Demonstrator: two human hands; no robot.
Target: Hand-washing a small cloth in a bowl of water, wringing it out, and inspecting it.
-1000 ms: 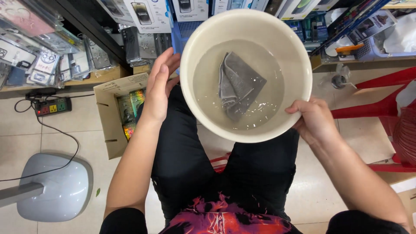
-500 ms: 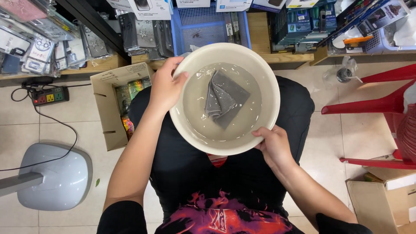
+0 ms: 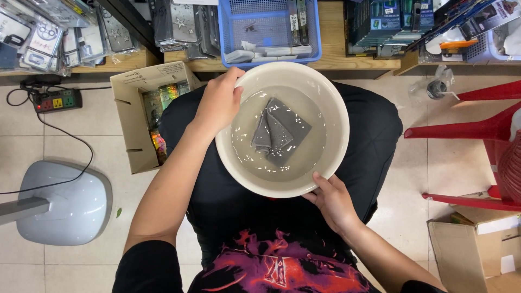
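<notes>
A cream round basin rests on my lap, over black trousers. It holds cloudy water and a folded grey cloth lying under the surface. My left hand grips the basin's rim at the upper left, thumb over the edge. My right hand holds the rim at the lower right from underneath. Both forearms reach in from the bottom of the view.
A blue plastic basket sits on a low wooden shelf just beyond the basin. An open cardboard box stands on the tiled floor at left, near a power strip and a grey fan base. Red plastic chair at right.
The basin has come down and closer to my body, from raised in front of me to resting on my lap. Both hands kept their grip on the rim.
</notes>
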